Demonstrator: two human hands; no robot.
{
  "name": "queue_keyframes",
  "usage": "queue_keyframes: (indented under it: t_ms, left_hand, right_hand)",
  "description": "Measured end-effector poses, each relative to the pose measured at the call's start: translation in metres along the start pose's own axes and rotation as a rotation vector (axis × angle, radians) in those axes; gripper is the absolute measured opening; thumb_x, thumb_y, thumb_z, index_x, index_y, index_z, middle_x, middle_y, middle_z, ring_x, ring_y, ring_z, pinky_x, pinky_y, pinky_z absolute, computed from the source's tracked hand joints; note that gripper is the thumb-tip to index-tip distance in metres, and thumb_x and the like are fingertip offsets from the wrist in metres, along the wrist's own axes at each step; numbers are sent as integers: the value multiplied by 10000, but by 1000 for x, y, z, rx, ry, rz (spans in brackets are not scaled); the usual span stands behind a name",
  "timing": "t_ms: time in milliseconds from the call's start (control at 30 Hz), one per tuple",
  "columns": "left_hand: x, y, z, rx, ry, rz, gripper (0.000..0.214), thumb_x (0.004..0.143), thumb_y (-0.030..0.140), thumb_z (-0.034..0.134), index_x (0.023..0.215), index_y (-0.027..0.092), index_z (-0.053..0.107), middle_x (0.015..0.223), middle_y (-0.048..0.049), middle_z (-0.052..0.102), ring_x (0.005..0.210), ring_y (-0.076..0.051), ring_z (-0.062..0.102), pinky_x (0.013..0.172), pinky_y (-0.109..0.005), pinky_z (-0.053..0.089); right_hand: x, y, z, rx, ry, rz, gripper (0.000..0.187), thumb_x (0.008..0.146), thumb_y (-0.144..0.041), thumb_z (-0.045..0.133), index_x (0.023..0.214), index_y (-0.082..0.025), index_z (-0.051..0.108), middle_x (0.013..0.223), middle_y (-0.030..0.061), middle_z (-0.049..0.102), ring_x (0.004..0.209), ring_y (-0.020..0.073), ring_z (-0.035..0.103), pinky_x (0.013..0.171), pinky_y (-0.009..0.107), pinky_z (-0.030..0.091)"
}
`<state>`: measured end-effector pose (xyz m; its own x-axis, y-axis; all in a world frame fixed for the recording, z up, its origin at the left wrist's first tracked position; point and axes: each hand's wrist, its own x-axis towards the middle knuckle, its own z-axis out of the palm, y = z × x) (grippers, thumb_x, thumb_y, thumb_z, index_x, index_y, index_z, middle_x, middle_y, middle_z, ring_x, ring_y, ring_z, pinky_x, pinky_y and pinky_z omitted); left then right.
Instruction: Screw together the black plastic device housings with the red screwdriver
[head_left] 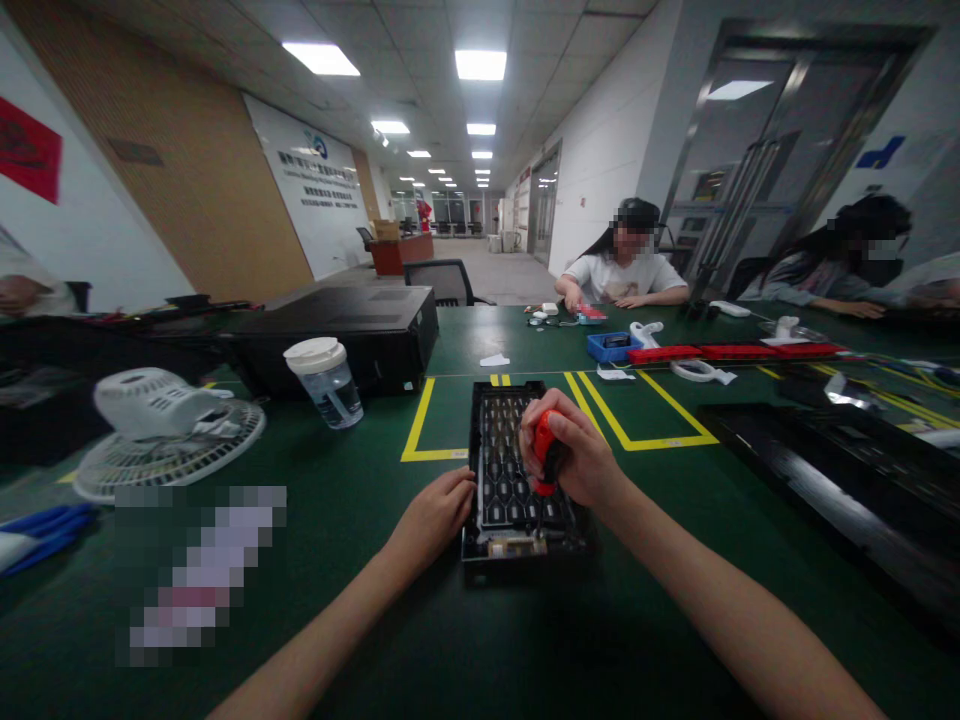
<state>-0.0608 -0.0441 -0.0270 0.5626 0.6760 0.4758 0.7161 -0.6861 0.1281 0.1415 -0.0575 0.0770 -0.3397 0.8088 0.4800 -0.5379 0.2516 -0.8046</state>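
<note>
Black case lay at twelve o'clock on the surface | right hand, at its two o'clock: grip wrapped round red tool | left hand, at nine, touched case edge; pinching, could not tell | firm bracing probably mattered most; tool kept square

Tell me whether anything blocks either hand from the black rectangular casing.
Nothing visible blocks the left hand: it touches the left edge of the black, rectangular, plastic-looking casing. At the right hand, only the red-and-black-handled tool it grips is between; the tool's tip is hidden.
</note>
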Motion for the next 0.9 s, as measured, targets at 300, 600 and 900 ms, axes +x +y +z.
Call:
queue_keyframes:
  t_ms: [300,600,900]
  left_hand:
    - [-1,-1,1,-17,2,-9,200,870,198,395,956,180,575,1113,-61,577,1009,-167,564,906,-340,472]
    - [-1,0,0,-18,-19,-16,202,874,201,393,954,166,574,1123,-68,573,1022,-167,556,917,-332,463]
    - [0,0,1,10,0,1,201,871,195,387,948,167,571,1113,-70,578,1004,-167,566,901,-328,474]
  right_hand:
    - [-1,-1,5,-20,59,-10,82,822,-257,473,798,-180,473,644,-16,517,429,83,467,372,188,342]
    - [-3,-1,7,-32,101,-17,97,817,-273,496,794,-182,470,668,-23,514,436,72,465,376,181,355]
    - [-2,-1,7,-40,123,-18,93,820,-271,496,794,-186,467,669,-27,508,430,69,458,383,186,353]
